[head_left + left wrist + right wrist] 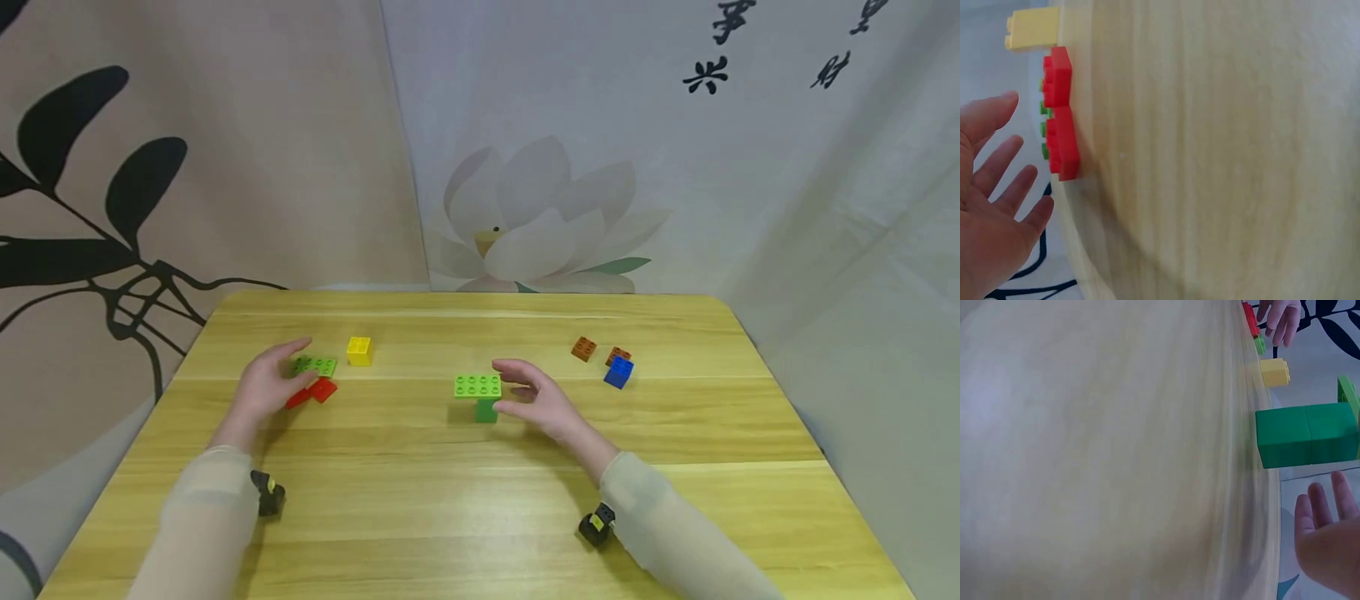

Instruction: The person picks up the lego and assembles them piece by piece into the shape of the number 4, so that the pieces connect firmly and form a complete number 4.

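In the middle of the table stands a stack: a light green brick [472,387] lies across the top of dark green bricks [1307,434], overhanging to the left. My right hand [542,407] is at the right side of this stack, thumb and fingers spread apart; in the right wrist view its straight fingers show a gap from the dark green bricks. On the left, my left hand [270,379] hovers beside two red bricks [1063,140] and another light green brick [324,367] behind them. Its fingers are spread and hold nothing, and in the head view they partly cover these bricks.
A yellow brick [359,352] stands to the right of the left-hand group. Farther right on the table lie two orange-brown bricks [583,348] and a blue brick [618,372], which overlaps one of them in view. A printed curtain [555,108] hangs behind the table's back edge.
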`<state>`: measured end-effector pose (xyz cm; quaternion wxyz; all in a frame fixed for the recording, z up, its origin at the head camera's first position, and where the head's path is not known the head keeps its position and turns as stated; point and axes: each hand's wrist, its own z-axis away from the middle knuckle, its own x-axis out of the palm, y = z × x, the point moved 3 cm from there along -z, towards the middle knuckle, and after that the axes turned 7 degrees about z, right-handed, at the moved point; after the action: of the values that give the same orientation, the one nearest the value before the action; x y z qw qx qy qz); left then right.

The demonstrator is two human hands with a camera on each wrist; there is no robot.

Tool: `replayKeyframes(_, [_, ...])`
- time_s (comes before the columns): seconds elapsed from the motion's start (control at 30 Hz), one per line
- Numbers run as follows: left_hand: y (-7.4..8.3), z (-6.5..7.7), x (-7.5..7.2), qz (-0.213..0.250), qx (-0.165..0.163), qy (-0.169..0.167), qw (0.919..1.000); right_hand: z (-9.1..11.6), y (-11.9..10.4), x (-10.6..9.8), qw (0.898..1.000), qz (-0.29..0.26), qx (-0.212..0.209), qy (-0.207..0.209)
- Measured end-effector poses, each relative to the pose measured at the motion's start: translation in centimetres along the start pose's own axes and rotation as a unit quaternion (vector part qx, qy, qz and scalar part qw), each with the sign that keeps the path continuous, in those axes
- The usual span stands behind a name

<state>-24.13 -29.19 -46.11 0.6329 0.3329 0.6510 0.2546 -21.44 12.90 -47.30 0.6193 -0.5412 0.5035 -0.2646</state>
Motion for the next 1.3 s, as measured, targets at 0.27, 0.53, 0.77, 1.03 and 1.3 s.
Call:
replayKeyframes(0.27, [-1.0, 0.0, -0.1, 0.008, 0.002, -0.009, 0.9999, 0.0, -0.2, 0.6, 0.999, -0.037, -0.013, 0.006])
replayKeyframes(0.53, [-1.3, -0.1, 0.0, 0.012, -0.006, -0.019, 0.9997, 0.0, -0.1, 0.9, 0.999, -0.046, 0.003, 0.009])
replayKeyframes(0.77, [-1.7, -0.3, 0.2, 0.014, -0.011, -0.029, 0.9994, 0.0, 0.1, 1.1, 0.999, -0.049, 0.014, 0.016])
replayKeyframes(1.03, [-1.8, -0.5, 0.5, 0.016, -0.003, -0.026, 0.9995, 0.0, -0.3, 1.2, 0.998, -0.052, 0.041, 0.023])
replayKeyframes(1.3, [-1.9, -0.6, 0.7, 0.007, -0.004, -0.027, 0.9996, -0.1, -0.2, 1.2, 0.997, -0.042, 0.048, 0.031])
